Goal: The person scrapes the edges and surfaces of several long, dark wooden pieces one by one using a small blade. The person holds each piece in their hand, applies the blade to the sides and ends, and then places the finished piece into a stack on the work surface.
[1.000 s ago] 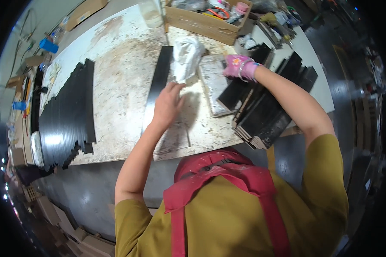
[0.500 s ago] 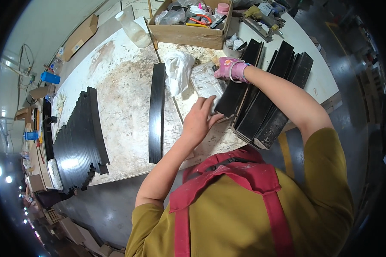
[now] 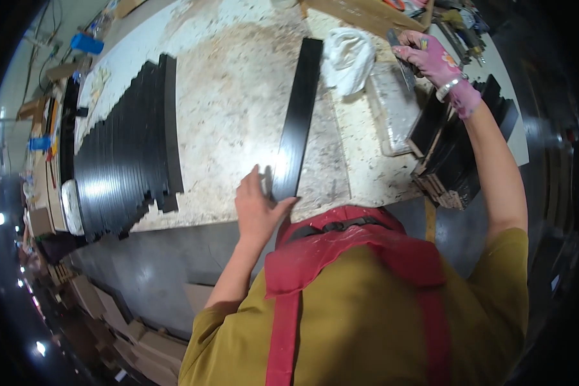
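A single black strip (image 3: 299,116) lies lengthwise on the worktable. My bare left hand (image 3: 257,209) is at its near end, fingers spread along the left side and thumb by the end edge; whether it presses on the strip I cannot tell. My right hand (image 3: 431,61), in a pink flowered glove, grips a putty knife (image 3: 403,61) with a flat grey blade. The knife is above a flat, pale slab (image 3: 392,109) that looks plastic-covered. A crumpled white cloth (image 3: 347,61) rests between the strip and the slab.
Many black strips stand side by side in a row (image 3: 125,151) on the left of the worktable (image 3: 228,83). More black pieces (image 3: 460,154) are stacked at the right edge, under my right forearm. A cardboard box (image 3: 360,16) and tools (image 3: 463,38) are at the back.
My left hand has moved from beside the slab and right-hand stack to the black strip's near end. My right hand has lifted off the stack, and the putty knife now shows. The view has shifted.
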Motion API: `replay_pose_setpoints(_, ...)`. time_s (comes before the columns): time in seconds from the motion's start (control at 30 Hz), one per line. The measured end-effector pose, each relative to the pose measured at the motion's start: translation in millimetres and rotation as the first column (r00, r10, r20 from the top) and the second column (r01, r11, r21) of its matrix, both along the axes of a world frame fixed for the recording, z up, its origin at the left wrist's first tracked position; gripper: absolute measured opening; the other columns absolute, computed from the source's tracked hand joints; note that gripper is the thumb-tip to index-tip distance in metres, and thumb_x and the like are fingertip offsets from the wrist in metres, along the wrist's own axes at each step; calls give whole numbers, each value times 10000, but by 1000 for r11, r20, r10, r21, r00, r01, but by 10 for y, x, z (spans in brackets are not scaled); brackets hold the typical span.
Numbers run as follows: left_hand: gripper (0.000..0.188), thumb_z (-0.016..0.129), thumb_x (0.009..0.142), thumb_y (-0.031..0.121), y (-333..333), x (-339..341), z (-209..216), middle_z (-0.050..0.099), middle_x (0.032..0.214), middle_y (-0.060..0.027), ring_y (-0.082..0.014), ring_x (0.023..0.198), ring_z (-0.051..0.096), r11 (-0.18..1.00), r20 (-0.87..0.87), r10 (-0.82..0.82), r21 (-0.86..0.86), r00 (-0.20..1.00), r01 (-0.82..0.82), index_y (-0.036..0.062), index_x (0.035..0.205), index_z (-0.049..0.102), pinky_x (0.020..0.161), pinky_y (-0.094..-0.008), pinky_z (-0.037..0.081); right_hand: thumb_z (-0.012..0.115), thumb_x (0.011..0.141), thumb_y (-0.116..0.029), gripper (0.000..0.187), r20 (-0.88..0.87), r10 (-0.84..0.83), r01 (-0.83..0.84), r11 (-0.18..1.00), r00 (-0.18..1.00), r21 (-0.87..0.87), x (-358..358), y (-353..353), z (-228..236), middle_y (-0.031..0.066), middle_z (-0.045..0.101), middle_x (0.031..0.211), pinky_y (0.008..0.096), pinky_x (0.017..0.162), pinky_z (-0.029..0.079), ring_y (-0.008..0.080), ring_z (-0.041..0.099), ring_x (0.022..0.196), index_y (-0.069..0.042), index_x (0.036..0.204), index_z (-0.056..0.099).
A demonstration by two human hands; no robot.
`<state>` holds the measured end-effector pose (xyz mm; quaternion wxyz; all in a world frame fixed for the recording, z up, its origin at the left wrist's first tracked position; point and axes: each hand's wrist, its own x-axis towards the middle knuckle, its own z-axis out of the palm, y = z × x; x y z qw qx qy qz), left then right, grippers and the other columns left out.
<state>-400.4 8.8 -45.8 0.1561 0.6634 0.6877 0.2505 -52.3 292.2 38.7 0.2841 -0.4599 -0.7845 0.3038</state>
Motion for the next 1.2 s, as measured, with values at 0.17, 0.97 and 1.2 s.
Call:
replay_pose_setpoints(0.17, 854, 793, 673, 247, -146, 1, -177, 503, 1200, -180, -348, 1081, 471, 999, -46, 19, -41, 999, -21, 8, 1377, 372, 913, -451, 378, 607, 873, -344, 285, 283, 181, -141, 977, 942, -158, -1426, -852, -30, 135, 597, 749, 386, 687, 467, 278, 605, 746, -63, 922, 606)
replay_pose_setpoints(0.97, 842, 823, 646, 73, -614, -738, -399, 535, 1072, -119, -258, 902, 504, 963, 112, 246, 82, 963, -255, -4, 1362, 387, 790, -361, 439, 482, 918, -223, 193, 229, 325, -384, 874, 918, 298, -2209, -37, -1091, 145, 599, 713, 420, 630, 495, 313, 609, 695, -70, 870, 589)
replay_pose_setpoints(1.2, 816, 810, 655, 76, -569, -825, -247, 517, 1084, -147, -302, 961, 501, 991, 74, 126, 24, 989, -128, 4, 1353, 393, 814, -380, 444, 505, 936, -324, 308, 439, -6, -184, 903, 898, 388, -2149, 212, -1281, 64, 603, 629, 364, 529, 513, 221, 590, 553, -119, 714, 566)
